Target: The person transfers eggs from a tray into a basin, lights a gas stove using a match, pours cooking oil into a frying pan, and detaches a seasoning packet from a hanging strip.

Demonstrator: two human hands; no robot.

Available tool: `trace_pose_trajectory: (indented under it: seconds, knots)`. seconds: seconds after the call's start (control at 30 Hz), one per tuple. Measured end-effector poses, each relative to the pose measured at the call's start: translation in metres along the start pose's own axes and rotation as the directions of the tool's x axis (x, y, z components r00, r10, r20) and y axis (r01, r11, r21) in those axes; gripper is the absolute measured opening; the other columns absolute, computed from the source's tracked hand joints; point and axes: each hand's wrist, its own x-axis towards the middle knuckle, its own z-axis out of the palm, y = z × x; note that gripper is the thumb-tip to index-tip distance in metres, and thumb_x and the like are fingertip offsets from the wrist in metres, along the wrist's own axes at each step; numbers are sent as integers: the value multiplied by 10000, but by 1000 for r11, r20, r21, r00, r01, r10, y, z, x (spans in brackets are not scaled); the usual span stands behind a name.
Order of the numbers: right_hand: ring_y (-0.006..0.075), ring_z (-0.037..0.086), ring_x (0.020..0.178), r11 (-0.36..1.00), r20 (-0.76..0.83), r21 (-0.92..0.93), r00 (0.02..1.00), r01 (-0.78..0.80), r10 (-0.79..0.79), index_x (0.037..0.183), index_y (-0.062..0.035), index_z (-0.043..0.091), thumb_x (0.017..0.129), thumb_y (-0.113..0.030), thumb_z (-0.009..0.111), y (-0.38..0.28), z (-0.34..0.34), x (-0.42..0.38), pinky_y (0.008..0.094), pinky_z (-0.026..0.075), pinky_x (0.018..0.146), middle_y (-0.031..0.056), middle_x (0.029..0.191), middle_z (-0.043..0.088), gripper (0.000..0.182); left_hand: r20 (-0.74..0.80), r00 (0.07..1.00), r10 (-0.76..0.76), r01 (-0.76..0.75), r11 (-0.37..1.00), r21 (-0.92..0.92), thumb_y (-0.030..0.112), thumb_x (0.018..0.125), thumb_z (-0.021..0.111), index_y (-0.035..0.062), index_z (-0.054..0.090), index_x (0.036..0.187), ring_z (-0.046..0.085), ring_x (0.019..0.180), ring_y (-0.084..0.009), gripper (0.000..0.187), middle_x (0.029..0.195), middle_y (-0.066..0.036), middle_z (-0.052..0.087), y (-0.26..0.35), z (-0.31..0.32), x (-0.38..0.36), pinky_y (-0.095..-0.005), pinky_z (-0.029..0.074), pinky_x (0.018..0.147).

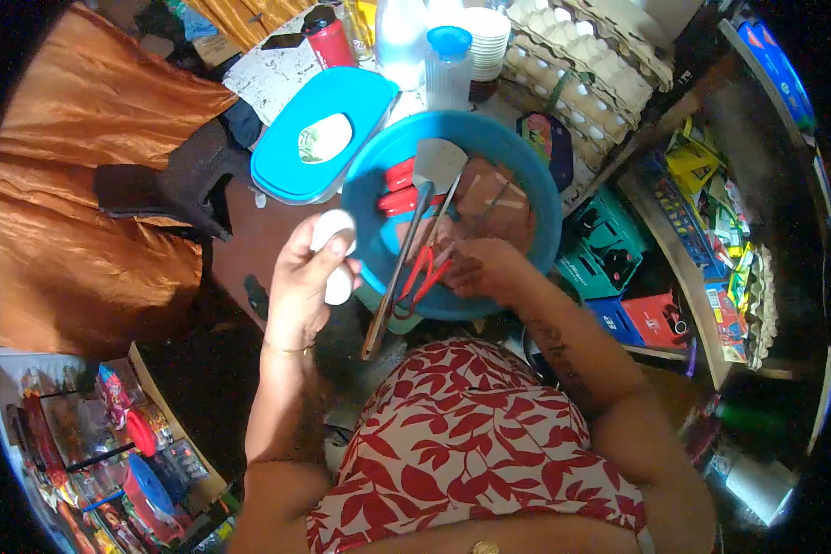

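Note:
My left hand (pixel 307 268) is closed around two white eggs (pixel 334 228), held up at the left of the blue basin (pixel 549 226); the thumb lies across them. My right hand (pixel 475 270) reaches over the near rim of the basin with its fingers curled, beside the red-handled scissors (pixel 425 270). What those fingers hold, I cannot tell. A spatula (pixel 440 164) with a broad metal blade leans across the basin, its long handle sticking out over the near edge. Red items (pixel 399 198) and brown flat pieces (pixel 499 198) lie inside the basin.
A blue-lidded container (pixel 282 152) stands left of the basin. Behind are a red tumbler (pixel 328 39), a blue-topped pitcher (pixel 448 69), stacked white bowls (pixel 489 42) and egg trays (pixel 572 83). A green crate (pixel 605 245) and shelves of packets flank the right; an orange curtain (pixel 83 166) hangs left.

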Motion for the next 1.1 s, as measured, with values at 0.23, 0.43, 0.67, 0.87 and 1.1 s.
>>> trace_pose_trajectory:
  seconds: [0.23, 0.43, 0.67, 0.87, 1.1]
  knots:
    - [311, 636, 947, 911, 31, 389, 986, 137, -161, 1153, -50, 607, 858, -156, 605, 7, 32, 48, 426, 552, 812, 149, 997, 643, 314, -83, 993, 88, -94, 993, -76, 239, 845, 728, 31, 532, 1189, 645, 710, -183, 447, 971, -109, 633, 9, -41, -51, -310, 563, 572]
    - [265, 643, 904, 916, -109, -392, 984, 88, -141, 1102, -44, 605, 785, -74, 611, 4, 21, 82, 375, 537, 806, 111, 953, 650, 318, 113, 989, -93, 99, 994, -49, 107, 766, 771, 38, 539, 1209, 673, 732, -205, 505, 1031, -139, 637, -1, -34, -78, -316, 586, 603]
    - [286, 655, 889, 435, -14, -900, 1000, -13, 0, 1059, -58, 625, 762, -109, 636, -24, 12, 81, 380, 528, 801, 135, 985, 661, 302, 210, 915, -345, 346, 938, 32, 215, 862, 713, 31, 579, 1119, 600, 671, -94, 344, 880, -13, 600, -43, 8, -37, -227, 495, 568]
    - [310, 655, 958, 87, 60, -996, 895, 24, 443, 1083, -77, 635, 758, -184, 670, -38, 8, 106, 404, 521, 834, 167, 1051, 665, 345, 143, 929, -341, 339, 940, 36, 218, 892, 688, 58, 586, 1063, 585, 633, -88, 255, 852, 3, 590, -44, 25, -3, -233, 499, 532]
    - [313, 655, 1012, -23, 155, -985, 931, 173, 331, 1104, -110, 655, 786, -285, 675, -44, 6, 96, 425, 516, 869, 147, 1088, 675, 363, 350, 929, -124, -56, 884, 463, 80, 798, 771, 30, 596, 1052, 596, 826, -92, 313, 919, -18, 639, -62, 31, 19, -266, 502, 726]
